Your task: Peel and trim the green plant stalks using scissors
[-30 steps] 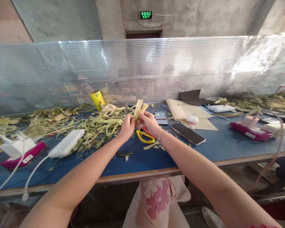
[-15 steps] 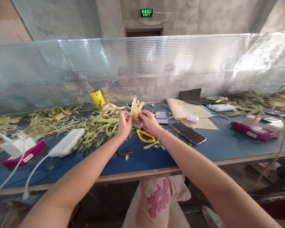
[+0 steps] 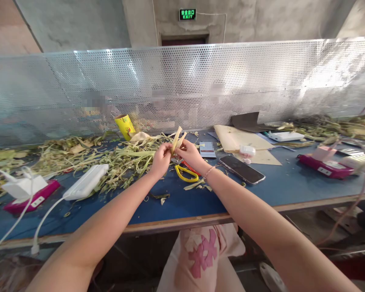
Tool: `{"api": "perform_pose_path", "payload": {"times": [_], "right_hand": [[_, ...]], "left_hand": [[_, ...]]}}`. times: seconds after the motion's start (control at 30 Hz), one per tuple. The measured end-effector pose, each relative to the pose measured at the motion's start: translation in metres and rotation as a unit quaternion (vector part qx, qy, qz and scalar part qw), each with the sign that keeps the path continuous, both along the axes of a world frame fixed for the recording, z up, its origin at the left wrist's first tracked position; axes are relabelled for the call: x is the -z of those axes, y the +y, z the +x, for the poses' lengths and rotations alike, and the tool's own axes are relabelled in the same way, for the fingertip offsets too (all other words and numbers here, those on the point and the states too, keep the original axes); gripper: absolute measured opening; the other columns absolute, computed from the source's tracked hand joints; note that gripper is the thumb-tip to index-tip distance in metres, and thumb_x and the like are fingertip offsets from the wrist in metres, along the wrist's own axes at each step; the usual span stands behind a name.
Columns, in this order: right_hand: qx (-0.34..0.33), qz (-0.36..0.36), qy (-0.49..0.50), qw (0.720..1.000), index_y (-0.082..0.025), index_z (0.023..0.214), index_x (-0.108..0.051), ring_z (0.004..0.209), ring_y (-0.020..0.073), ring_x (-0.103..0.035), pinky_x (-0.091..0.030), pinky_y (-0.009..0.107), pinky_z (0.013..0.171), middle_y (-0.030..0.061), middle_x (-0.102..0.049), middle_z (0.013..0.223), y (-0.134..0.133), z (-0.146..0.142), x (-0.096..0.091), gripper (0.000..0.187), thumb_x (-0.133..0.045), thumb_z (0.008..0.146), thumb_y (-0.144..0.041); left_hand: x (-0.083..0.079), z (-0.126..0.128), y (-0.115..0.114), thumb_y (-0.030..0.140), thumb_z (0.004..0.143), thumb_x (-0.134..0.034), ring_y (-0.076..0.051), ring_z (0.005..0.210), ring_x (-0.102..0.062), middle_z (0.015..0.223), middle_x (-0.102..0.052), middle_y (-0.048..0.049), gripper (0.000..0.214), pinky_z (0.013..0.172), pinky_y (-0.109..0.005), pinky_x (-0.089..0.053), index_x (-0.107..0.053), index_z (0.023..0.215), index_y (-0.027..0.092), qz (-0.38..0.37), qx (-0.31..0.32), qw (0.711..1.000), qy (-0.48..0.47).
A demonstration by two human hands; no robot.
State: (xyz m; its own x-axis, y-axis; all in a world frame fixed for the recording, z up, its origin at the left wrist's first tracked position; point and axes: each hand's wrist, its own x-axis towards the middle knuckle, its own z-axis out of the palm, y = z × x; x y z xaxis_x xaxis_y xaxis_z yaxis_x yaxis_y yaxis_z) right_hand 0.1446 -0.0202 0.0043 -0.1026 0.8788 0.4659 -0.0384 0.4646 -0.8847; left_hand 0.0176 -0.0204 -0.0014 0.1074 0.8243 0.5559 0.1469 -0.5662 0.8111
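Carefully, two bare hands meet over a worktable, fingertips pinched narrow around a few pale plant strips whose ends stand up and part above the grip. The left hand grasps the strips from one side and the right hand from the other; their lower ends are hidden by the fingers.

How far the work has come is hard to judge: only this small bunch is in hand, and no piece on view looks plainly finished. Much material appears left, with a tangled heap of stalks and leaves lying loose beside the left hand and another plant pile at the far right. Just below the hands rests a yellow-handled tool, probably scissors, held by neither.

The blue tabletop, edged in wood, is dotted with scraps. A smartphone lies near the right wrist, with a small white case on brown paper behind it. A yellow tube leans past the heap; magenta power strips sit toward either end.

Beyond, a perforated metal partition runs the table's length, blurred figures behind it, under a concrete wall and a lit green exit sign.
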Motion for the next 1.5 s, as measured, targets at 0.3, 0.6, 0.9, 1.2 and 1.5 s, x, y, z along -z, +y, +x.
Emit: {"api": "perform_pose_path", "payload": {"times": [0.3,0.6,0.9,1.2,1.5], "right_hand": [[0.014,-0.026,0.043,0.999,-0.02,0.069,-0.047,0.049,0.0077,-0.049,-0.041,0.022,0.049,-0.0057,-0.054,0.057,0.001,0.0,-0.002,0.013,-0.056,0.064,-0.027],[0.047,-0.02,0.115,0.992,-0.018,0.066,-0.049,0.052,0.0081,-0.048,-0.042,0.024,0.053,-0.0033,-0.052,0.056,-0.002,0.005,-0.009,0.022,-0.06,0.065,-0.037],[0.02,-0.079,0.196,0.977,-0.021,0.073,-0.041,0.067,0.0091,-0.053,-0.048,0.025,0.061,-0.0037,-0.05,0.069,0.003,0.004,-0.006,0.025,-0.058,0.07,-0.038],[0.058,-0.109,0.245,0.962,-0.021,0.072,-0.036,0.063,0.0083,-0.055,-0.049,0.023,0.058,-0.0047,-0.049,0.068,0.006,0.009,-0.01,0.022,-0.055,0.072,-0.032],[0.006,-0.088,0.221,0.971,-0.021,0.073,-0.038,0.063,0.0094,-0.056,-0.049,0.025,0.06,-0.0048,-0.052,0.067,0.002,0.004,-0.009,0.022,-0.057,0.071,-0.033]], "left_hand": [[-0.003,0.001,-0.004,0.028,0.074,-0.054,-0.017,0.083,-0.06,0.091,-0.063,-0.0069,0.02,0.078,-0.031,-0.047,-0.055,0.091,0.017,0.053,-0.016,0.996,0.068],[-0.01,-0.003,-0.001,0.032,0.077,-0.052,-0.019,0.094,-0.055,0.099,-0.057,-0.0083,0.015,0.075,-0.029,-0.048,-0.053,0.08,0.018,0.121,-0.087,0.986,0.07],[-0.004,0.002,-0.004,0.039,0.073,-0.056,-0.015,0.087,-0.057,0.093,-0.058,-0.0042,0.022,0.082,-0.034,-0.047,-0.048,0.082,0.02,0.019,0.038,0.999,-0.01],[-0.016,-0.003,-0.016,0.022,0.072,-0.051,-0.017,0.1,-0.054,0.104,-0.057,-0.0048,0.005,0.086,-0.034,-0.045,-0.05,0.068,0.019,0.025,0.091,0.995,0.035],[-0.008,0.002,-0.004,0.025,0.069,-0.059,-0.014,0.081,-0.054,0.086,-0.053,-0.003,0.011,0.064,-0.024,-0.045,-0.051,0.073,0.018,0.052,0.001,0.997,0.055]]}}
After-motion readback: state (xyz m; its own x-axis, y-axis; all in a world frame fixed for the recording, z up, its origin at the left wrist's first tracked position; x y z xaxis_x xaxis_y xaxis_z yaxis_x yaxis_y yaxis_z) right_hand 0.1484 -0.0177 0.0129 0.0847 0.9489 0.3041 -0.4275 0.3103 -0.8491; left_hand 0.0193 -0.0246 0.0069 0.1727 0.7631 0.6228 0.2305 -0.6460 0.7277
